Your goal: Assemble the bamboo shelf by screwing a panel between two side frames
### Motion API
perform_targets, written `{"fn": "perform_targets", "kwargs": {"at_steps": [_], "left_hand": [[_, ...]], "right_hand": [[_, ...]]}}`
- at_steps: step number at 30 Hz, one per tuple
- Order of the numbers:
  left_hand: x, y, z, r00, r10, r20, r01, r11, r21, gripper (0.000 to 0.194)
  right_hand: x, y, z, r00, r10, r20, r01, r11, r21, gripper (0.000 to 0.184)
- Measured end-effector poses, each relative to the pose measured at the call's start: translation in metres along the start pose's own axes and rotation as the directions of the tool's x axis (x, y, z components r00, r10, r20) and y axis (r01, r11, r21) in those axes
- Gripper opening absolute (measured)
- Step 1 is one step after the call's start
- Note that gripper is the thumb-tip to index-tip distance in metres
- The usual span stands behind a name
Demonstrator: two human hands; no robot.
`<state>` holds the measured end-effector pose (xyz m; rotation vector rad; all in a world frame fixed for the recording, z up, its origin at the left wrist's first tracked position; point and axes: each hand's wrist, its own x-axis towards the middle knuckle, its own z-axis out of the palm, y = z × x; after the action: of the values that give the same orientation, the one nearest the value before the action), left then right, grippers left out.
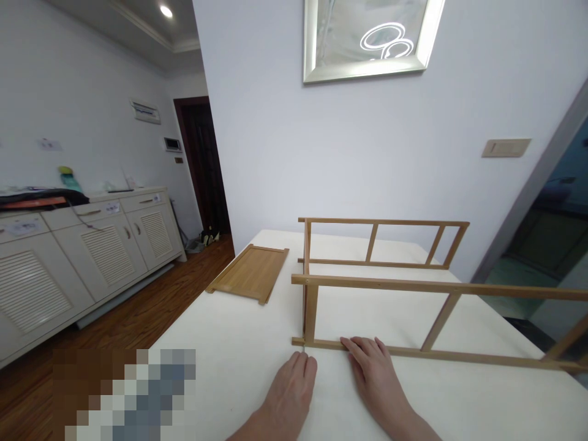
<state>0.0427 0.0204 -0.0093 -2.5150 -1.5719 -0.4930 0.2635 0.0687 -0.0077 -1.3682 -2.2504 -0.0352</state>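
Observation:
A wooden frame of slim light-brown bars stands on its long side on the white table. Two ladder-like sides run to the right, joined at the left end by a panel seen nearly edge-on. My left hand is closed in a pinch at the near lower left corner. A tiny pale tip shows between its fingertips and the bar; what it is I cannot make out. With its fingers over the near lower bar, my right hand grips the frame just right of that corner.
A flat wooden panel lies at the table's left side. The wall with a framed picture rises behind the table. Further left stands a white cabinet with a bottle on top. A pixelated patch covers the lower left.

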Motion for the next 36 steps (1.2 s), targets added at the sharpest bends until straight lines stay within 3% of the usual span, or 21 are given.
{"fn": "perform_targets", "kwargs": {"at_steps": [7,16,23,30,36], "left_hand": [[0.002,0.002,-0.013,0.978,0.207,-0.007,-0.206,0.976,0.072,0.028],[0.0,-0.008,0.013,0.992,0.072,-0.104,-0.077,0.996,-0.047,0.026],[0.002,-0.013,0.002,0.996,-0.026,-0.09,0.006,0.976,-0.219,0.026],[0.0,-0.017,0.002,0.985,0.172,-0.032,-0.174,0.98,-0.092,0.026],[-0.003,-0.006,-0.003,0.981,0.153,-0.116,-0.18,0.945,-0.274,0.026]], "right_hand": [[0.001,0.0,0.001,1.0,-0.013,-0.016,0.013,1.0,-0.012,0.038],[0.0,-0.002,-0.002,1.0,-0.005,-0.016,0.005,1.0,-0.009,0.037],[0.001,-0.003,-0.004,1.0,0.007,0.003,-0.007,1.0,0.012,0.037],[0.001,-0.002,-0.004,1.0,0.003,0.006,-0.003,1.0,0.023,0.037],[0.001,-0.003,-0.004,1.0,0.0,0.005,0.0,1.0,0.009,0.036]]}}
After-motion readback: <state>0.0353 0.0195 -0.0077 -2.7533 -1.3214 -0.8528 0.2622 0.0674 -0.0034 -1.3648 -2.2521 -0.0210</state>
